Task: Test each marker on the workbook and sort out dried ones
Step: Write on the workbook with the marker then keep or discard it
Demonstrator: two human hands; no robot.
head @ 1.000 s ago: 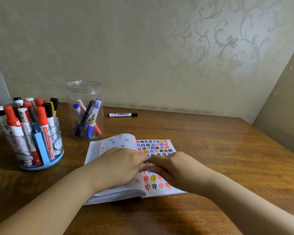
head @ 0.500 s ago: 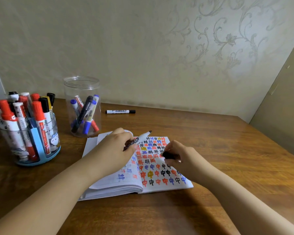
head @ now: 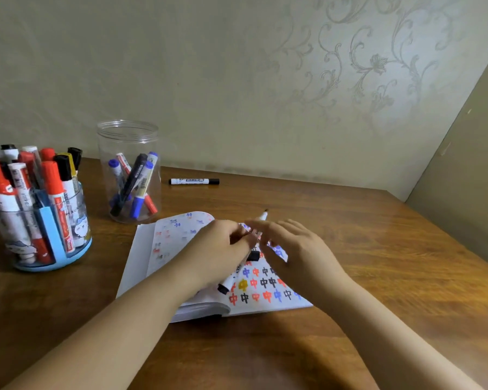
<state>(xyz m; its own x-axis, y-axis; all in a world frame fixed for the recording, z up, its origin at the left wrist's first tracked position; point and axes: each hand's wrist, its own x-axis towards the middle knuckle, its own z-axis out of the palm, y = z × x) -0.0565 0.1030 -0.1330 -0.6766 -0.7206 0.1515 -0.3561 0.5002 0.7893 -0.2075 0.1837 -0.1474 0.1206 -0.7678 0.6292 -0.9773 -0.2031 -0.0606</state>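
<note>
- A person sits at a brown wooden tabletop, with both forearms reaching in from the bottom edge.
- An open white workbook lies flat in the middle; its right page is covered in rows of red, blue, black and yellow marker characters.
- The left hand hovers over the workbook with its fingers curled around a slim white marker with its cap off. The marker's dark tip points up and away, toward the wall, and its dark rear end sticks out below the hand.
- The right hand is just beside the left, touching or nearly touching the marker, and is blurred. A small black cap shows at its thumb side; whether the fingers grip it cannot be told.
- A clear round plastic jar stands behind the workbook on the left, holding a few blue, red and black markers.
- A clear pen holder with a blue base stands at the far left, packed with upright red, black and yellow capped markers.
- A single white marker with a black cap lies on its side near the wall, to the right of the jar.
</note>
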